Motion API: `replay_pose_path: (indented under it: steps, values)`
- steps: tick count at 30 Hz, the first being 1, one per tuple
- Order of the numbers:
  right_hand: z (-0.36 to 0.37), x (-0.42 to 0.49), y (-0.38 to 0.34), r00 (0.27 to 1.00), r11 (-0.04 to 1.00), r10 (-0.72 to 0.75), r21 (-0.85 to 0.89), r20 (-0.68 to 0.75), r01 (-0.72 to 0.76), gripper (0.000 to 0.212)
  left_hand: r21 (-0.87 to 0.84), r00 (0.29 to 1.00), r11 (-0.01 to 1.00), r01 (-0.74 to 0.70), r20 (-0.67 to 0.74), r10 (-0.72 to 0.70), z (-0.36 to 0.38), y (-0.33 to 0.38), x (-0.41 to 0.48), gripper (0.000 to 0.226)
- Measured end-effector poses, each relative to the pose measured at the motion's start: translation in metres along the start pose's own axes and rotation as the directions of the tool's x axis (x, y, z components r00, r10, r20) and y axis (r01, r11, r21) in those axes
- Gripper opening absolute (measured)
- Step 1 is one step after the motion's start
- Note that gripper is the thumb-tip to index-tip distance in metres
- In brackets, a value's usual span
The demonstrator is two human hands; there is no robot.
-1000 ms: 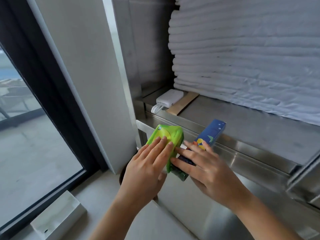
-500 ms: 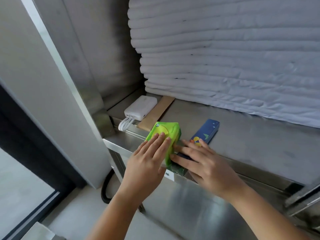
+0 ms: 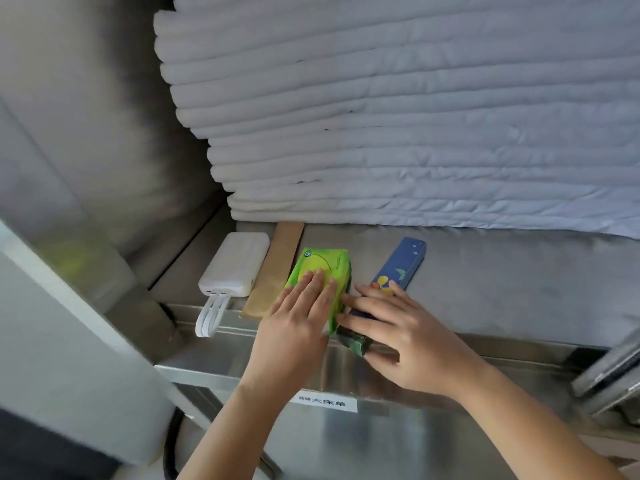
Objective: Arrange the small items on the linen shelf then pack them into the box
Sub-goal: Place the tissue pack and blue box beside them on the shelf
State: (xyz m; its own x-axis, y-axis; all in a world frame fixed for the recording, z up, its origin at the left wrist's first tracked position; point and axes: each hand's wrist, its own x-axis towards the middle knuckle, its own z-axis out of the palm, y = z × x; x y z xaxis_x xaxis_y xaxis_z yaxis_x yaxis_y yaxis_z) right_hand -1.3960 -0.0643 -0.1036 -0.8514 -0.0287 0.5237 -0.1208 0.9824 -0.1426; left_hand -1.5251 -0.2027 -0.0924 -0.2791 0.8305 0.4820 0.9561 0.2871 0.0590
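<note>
L hand point(image 3: 298, 327) flat, fingers spread on green pack point(image 3: 320, 271); R hand point(image 3: 405, 337) spread over dark green box point(image 3: 353, 342), shelf point(image 3: 485, 282) front edge.

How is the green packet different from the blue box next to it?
The green packet is bright green, wide and soft-looking; the blue box is dark blue, long, narrow and stiff-edged. The left hand lies flat on the green packet, while the right hand touches only the blue box's near end. The green packet sits against a tan strip; the blue box lies apart. Both rest on the metal shelf.
</note>
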Motion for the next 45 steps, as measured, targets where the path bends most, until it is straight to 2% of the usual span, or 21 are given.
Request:
replay_pose_path:
  steps: [5, 9, 13, 19, 23, 27, 30, 32, 35, 45]
  values:
    - [0.002, 0.003, -0.007, 0.991, 0.992, 0.128, 0.002, 0.046, -0.128, 0.051, -0.018, 0.995, 0.999, -0.045, 0.088, 0.047, 0.000, -0.010, 0.008, 0.078]
    - [0.005, 0.010, -0.010, 0.987, 0.987, 0.158, -0.009, 0.005, -0.158, 0.040, -0.022, 0.989, 0.998, -0.065, 0.133, 0.067, -0.002, -0.016, 0.010, 0.078]
    - [0.006, 0.015, -0.007, 0.985, 0.983, 0.169, 0.067, 0.035, -0.171, 0.039, -0.054, 0.990, 0.998, -0.042, 0.132, 0.049, -0.002, -0.021, 0.013, 0.074]
    - [0.006, 0.026, 0.002, 0.980, 0.981, 0.161, 0.089, 0.117, -0.172, 0.052, -0.036, 0.993, 0.999, -0.038, 0.112, 0.042, -0.002, -0.026, 0.017, 0.077]
    - [0.005, 0.032, 0.005, 0.973, 0.985, 0.135, 0.078, 0.187, -0.152, 0.061, -0.007, 0.985, 0.999, -0.048, 0.166, 0.049, 0.001, -0.031, 0.020, 0.082]
    - [0.005, 0.029, 0.004, 0.972, 0.987, 0.152, 0.017, 0.178, -0.157, 0.064, 0.023, 0.978, 0.998, -0.066, 0.198, 0.060, 0.003, -0.032, 0.021, 0.079]
    - [0.003, 0.022, 0.002, 0.971, 0.977, 0.194, -0.114, 0.142, -0.179, 0.066, 0.065, 0.987, 0.993, -0.096, 0.133, 0.086, -0.004, -0.030, 0.021, 0.076]
    - [0.001, 0.019, 0.000, 0.968, 0.961, 0.217, -0.200, 0.127, -0.189, 0.066, 0.065, 0.993, 0.991, -0.115, 0.035, 0.113, -0.002, -0.030, 0.020, 0.067]
    - [0.001, 0.016, 0.000, 0.968, 0.945, 0.227, -0.266, 0.110, -0.192, 0.062, 0.060, 0.989, 0.988, -0.143, -0.026, 0.145, -0.001, -0.029, 0.020, 0.060]
    - [0.005, 0.022, 0.014, 0.932, 0.971, 0.239, -0.043, 0.273, -0.236, 0.067, 0.009, 0.981, 0.986, -0.165, -0.097, 0.165, 0.010, -0.037, 0.026, 0.047]
